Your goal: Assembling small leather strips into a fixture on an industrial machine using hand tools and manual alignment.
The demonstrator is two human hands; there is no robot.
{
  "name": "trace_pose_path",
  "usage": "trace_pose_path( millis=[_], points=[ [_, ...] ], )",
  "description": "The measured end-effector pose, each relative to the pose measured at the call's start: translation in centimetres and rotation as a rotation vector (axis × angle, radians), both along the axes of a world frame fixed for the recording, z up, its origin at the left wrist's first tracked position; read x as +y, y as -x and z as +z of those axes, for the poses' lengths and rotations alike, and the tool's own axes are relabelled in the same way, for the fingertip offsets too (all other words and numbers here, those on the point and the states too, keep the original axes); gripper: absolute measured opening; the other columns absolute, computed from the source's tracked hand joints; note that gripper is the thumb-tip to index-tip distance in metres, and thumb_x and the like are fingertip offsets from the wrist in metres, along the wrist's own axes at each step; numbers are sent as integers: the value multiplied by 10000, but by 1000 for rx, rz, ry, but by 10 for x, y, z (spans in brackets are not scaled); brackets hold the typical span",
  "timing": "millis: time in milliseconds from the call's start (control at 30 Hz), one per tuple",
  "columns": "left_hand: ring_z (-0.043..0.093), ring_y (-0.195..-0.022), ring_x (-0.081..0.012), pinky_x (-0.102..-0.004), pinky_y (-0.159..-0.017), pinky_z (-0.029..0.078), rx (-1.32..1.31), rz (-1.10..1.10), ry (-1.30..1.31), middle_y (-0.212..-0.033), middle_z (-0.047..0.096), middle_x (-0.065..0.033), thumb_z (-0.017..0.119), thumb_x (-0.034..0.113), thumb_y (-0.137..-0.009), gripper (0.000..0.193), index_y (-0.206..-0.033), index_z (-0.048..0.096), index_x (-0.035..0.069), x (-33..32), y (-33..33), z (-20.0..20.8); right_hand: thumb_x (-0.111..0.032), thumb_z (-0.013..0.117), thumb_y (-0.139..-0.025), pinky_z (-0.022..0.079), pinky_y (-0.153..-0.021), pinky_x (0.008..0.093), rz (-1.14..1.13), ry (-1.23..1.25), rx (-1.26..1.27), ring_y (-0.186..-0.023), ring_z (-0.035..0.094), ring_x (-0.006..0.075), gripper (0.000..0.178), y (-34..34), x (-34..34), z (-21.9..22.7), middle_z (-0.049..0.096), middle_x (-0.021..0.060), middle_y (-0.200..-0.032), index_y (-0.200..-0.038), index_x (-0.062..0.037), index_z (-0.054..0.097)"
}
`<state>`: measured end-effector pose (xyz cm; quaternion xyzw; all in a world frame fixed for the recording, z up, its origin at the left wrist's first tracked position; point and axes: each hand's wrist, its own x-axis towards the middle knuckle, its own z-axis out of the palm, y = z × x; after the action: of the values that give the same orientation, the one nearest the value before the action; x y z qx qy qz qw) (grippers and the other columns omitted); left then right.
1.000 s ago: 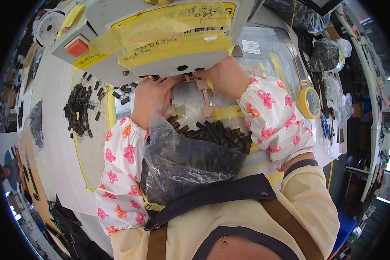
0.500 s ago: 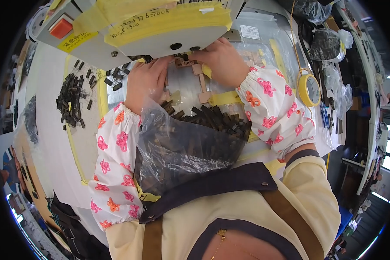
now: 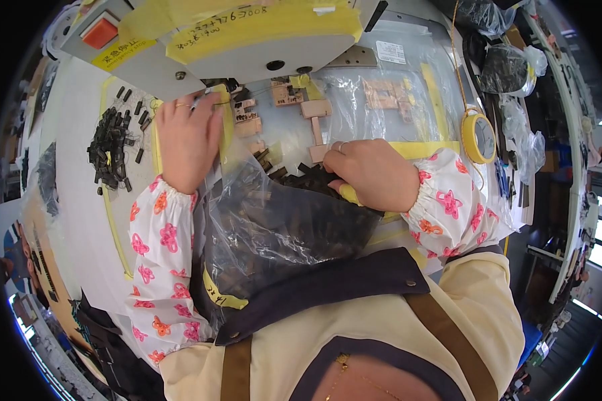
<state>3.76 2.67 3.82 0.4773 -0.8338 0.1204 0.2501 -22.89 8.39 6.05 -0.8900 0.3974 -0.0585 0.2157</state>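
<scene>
My left hand (image 3: 188, 144) is at the left of the pale wooden blocks (image 3: 248, 123), below the machine's front, its fingers bent together; what they hold is too small to make out. My right hand (image 3: 376, 172) has its curled fingertips among the small black parts (image 3: 308, 179) at the mouth of a see-through plastic bag (image 3: 281, 227). Those fingertips are partly hidden, and a yellow wrap shows on one finger. Between my hands stands another wooden block (image 3: 287, 94) under the machine. To the left lies a pile of black parts with thin wire leads (image 3: 110, 144).
A grey machine housing (image 3: 234, 75) with a red button (image 3: 100, 31) overhangs the far side of the table. A yellow tape roll (image 3: 477, 136) hangs from a cord at the right. Yellow tape strips (image 3: 435, 100) and plastic sheeting cover the tabletop.
My hands have parted from the block under the machine. The left has moved left toward the black-part pile; the right has come back toward me to the bag's mouth.
</scene>
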Motion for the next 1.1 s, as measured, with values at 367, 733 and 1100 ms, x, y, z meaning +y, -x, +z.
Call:
trace_pose_path(
  millis=[367, 733, 1100],
  points=[
    [560, -880, -318, -398, -791, 407, 102, -56, -187, -913, 633, -107, 518, 88, -839, 210, -1039, 580, 75, -25, 42, -22, -43, 629, -687, 457, -623, 410, 33, -92, -83, -736, 571, 330, 163, 2, 1, -4, 570, 115, -761, -813, -28, 527],
    [529, -848, -382, -432, -682, 461, 242, -146, -227, -956, 575, -172, 530, -28, -647, 432, -1070, 554, 53, -12, 44, -22, -77, 589, -712, 447, -560, 402, -25, 24, -240, -662, 578, 340, 125, 4, -18, 14, 574, 141, -692, -811, -27, 529],
    [585, -734, -352, -406, -642, 470, 277, -135, -336, -863, 628, -153, 534, 19, -760, 220, -947, 636, 74, -16, 46, -16, -53, 568, -726, 468, -628, 353, -239, -91, -593, -690, 611, 292, 115, -2, -104, -42, 607, 153, -720, -825, -3, 596]
  ],
)
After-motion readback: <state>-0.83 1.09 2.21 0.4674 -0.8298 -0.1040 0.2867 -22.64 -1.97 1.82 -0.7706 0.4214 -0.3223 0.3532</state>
